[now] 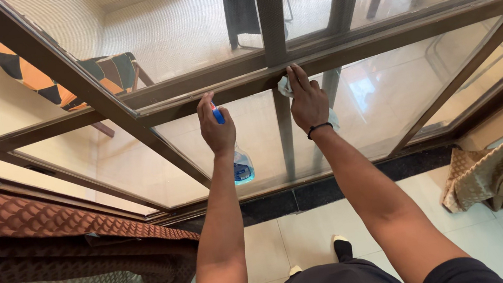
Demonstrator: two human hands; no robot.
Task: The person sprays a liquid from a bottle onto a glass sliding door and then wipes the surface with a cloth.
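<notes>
- A person stands facing a brown-framed sliding window [343, 53], both bare arms raised to its middle rail.
- The left hand [216, 126] is wrapped around the neck of a clear spray bottle [241, 165] with a blue trigger, held just below the rail; the bottle hangs down against the pane, its nozzle toward the glass, seemingly so spray lands there.
- The right hand [307, 99], a black band at its wrist, lies flat with fingers spread, pressing a pale cloth [286, 87] onto the rail, just right of the bottle. The flat palm looks suited to rubbing the frame.
- Below the window, brown patterned curtains [53, 242] are bunched aside at left, beige ones at right, likely to keep the glass reachable.
- Beyond the window, a chair with an orange and black cushion [64, 75].
</notes>
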